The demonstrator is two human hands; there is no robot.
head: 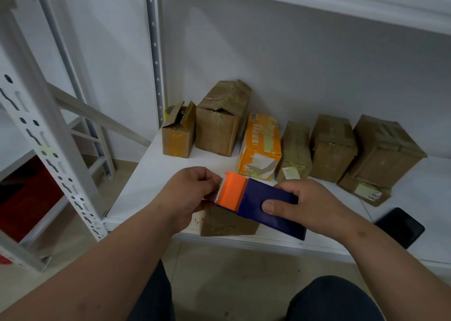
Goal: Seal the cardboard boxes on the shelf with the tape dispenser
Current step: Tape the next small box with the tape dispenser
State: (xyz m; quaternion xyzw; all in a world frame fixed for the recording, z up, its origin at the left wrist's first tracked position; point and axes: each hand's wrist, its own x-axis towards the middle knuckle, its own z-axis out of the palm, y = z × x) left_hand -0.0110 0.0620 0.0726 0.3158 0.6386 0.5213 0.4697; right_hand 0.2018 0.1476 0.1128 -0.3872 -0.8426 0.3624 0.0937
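The blue plastic tape dispenser with an orange cutter head (253, 199) hangs just above a small brown cardboard box (225, 223) that sits at the front edge of the white metal shelf (151, 174); everything else is best placed from that dispenser. The right hand (305, 207) grips the blue body, thumb across the near face and fingers curled behind it; the left hand (192, 191) is curled at the orange end, its fingertips apparently pinching the free end of tape by the toothed blade, though the tape itself is too faint to see clearly.

Behind the dispenser, against the back wall, stands a row of boxes: an orange printed carton (260, 147) directly behind; a tall brown box with crumpled taped flaps (219, 123) and a small brown box with open flaps (178, 132) behind and to the left; three brown taped boxes (333, 147) behind and to the right. A black phone (400, 226) lies to the right of the dispenser on the shelf.

The dispenser looks light, rigid and smooth, so a firm wrap around the blue body suits it; the serrated edge is best avoided. The small box beneath probably weighs little and could slide under a pull; the tape will likely cling to fingers and fold on itself.
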